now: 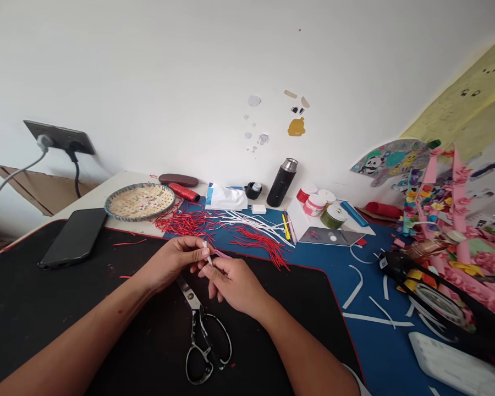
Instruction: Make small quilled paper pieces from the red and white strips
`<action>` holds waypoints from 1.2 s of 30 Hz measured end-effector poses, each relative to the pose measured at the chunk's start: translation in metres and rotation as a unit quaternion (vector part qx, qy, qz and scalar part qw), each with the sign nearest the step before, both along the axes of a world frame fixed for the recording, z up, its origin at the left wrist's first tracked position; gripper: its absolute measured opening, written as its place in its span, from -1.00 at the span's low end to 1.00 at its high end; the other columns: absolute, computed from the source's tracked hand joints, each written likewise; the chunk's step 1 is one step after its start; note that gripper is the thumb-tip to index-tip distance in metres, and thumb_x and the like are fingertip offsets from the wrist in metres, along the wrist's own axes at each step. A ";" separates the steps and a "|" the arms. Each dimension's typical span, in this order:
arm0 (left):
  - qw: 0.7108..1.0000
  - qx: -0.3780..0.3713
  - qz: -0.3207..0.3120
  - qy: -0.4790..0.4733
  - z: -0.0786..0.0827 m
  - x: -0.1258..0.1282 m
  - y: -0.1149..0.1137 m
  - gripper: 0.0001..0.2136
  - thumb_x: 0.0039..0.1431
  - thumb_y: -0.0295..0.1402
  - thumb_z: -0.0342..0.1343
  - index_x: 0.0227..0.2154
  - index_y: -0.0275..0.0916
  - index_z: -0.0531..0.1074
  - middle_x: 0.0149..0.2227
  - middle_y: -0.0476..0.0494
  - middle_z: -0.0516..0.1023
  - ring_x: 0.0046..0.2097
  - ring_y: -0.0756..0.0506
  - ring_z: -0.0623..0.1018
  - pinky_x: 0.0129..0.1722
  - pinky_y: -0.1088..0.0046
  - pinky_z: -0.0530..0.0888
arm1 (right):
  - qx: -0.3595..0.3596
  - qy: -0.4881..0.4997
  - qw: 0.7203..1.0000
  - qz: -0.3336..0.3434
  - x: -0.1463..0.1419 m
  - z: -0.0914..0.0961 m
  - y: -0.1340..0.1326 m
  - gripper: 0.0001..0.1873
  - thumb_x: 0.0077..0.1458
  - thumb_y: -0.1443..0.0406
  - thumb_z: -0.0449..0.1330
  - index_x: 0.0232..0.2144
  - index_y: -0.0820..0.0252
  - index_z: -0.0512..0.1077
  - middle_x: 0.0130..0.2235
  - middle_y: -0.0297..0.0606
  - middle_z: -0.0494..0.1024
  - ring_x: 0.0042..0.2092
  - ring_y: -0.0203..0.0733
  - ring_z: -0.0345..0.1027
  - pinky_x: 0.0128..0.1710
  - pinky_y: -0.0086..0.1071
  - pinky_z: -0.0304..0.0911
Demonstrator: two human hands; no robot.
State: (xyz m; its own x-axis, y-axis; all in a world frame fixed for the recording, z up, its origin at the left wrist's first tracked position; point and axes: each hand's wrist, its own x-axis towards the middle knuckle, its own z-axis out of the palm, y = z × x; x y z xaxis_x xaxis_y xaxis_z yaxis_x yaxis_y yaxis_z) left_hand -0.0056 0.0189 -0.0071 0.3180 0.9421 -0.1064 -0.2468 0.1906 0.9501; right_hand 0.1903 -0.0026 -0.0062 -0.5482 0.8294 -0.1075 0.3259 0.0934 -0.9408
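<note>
My left hand (175, 261) and my right hand (233, 281) meet over the black mat (66, 308). Both are closed in a pinch on a small white paper strip (207, 252) held between their fingertips. A thin pink tool (223, 254) pokes out beyond my right fingers. Scissors (204, 335) lie on the mat just under and in front of my hands, handles toward me. Heaps of red paper strips (256, 242) and white paper strips (251, 221) lie on the blue mat (371, 352) just beyond my hands.
A black phone (74, 237) lies at the left, a woven basket (139, 201) behind it. A black flask (282, 182), tissue pack (226, 198), small jars (315, 203) and tape rolls (334, 216) stand by the wall. Paper flower crafts (454, 220) crowd the right.
</note>
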 end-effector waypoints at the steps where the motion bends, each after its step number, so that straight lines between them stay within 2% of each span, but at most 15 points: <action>1: 1.000 0.003 -0.002 0.002 0.000 0.000 0.000 -0.67 -0.11 -0.09 0.56 -0.47 -0.25 0.67 -0.53 -0.03 0.55 -0.53 0.03 0.44 -0.53 0.58 0.37 | -0.002 -0.002 1.000 0.005 0.000 0.000 0.000 -0.68 0.46 0.16 0.08 -0.15 0.19 0.59 -0.51 -0.39 0.54 -0.57 -0.38 0.31 -0.50 -0.52 0.21; 14: 0.998 0.007 -0.012 0.054 -0.001 -0.004 0.001 -0.64 -0.07 -0.04 0.51 -0.44 -0.27 0.68 -0.54 -0.05 0.53 -0.52 0.02 0.39 -0.50 0.54 0.35 | -0.017 -0.014 0.999 0.023 0.000 0.003 0.000 -0.67 0.46 0.18 0.07 -0.10 0.22 0.59 -0.46 -0.33 0.62 -0.58 -0.38 0.31 -0.52 -0.52 0.20; 18: 0.998 0.015 0.003 0.064 -0.002 -0.005 0.002 -0.66 -0.06 -0.06 0.51 -0.47 -0.25 0.67 -0.54 -0.03 0.52 -0.52 0.01 0.40 -0.50 0.54 0.36 | -0.002 -0.050 0.998 0.027 0.000 0.007 -0.002 -0.69 0.45 0.19 0.08 -0.22 0.19 0.57 -0.46 -0.36 0.63 -0.58 -0.38 0.34 -0.49 -0.51 0.22; 22: 0.996 0.029 0.010 0.082 -0.001 -0.006 0.004 -0.69 -0.05 -0.08 0.51 -0.46 -0.25 0.68 -0.52 -0.05 0.54 -0.52 0.02 0.39 -0.50 0.55 0.36 | 0.048 -0.088 0.995 0.026 0.001 0.004 -0.002 -0.61 0.45 0.17 0.08 -0.41 0.17 0.49 -0.45 -0.37 0.65 -0.55 -0.36 0.38 -0.43 -0.47 0.22; 25: 0.995 0.034 0.011 0.092 0.000 -0.006 0.005 -0.70 -0.06 -0.10 0.52 -0.47 -0.24 0.69 -0.53 -0.04 0.54 -0.52 0.01 0.40 -0.51 0.55 0.37 | 0.083 -0.101 0.991 0.024 0.002 0.003 -0.001 -0.61 0.46 0.18 0.08 -0.42 0.15 0.48 -0.46 -0.39 0.64 -0.53 -0.34 0.40 -0.42 -0.45 0.19; 32: 0.998 -0.036 0.046 0.002 -0.001 -0.005 0.005 -0.65 -0.16 -0.13 0.59 -0.45 -0.31 0.69 -0.55 -0.06 0.55 -0.52 0.04 0.44 -0.51 0.59 0.42 | 0.128 -0.102 0.987 0.002 0.004 0.006 0.001 -0.71 0.44 0.21 0.10 -0.34 0.12 0.50 -0.46 -0.41 0.62 -0.54 -0.33 0.40 -0.41 -0.43 0.16; 36: 0.992 -0.086 0.079 -0.054 -0.004 -0.006 0.007 -0.64 -0.23 -0.23 0.63 -0.42 -0.37 0.70 -0.53 -0.09 0.57 -0.50 0.05 0.48 -0.51 0.64 0.47 | 0.143 -0.088 0.986 -0.020 0.004 0.006 0.000 -0.76 0.42 0.23 0.12 -0.29 0.10 0.51 -0.45 -0.41 0.60 -0.52 -0.32 0.42 -0.40 -0.44 0.16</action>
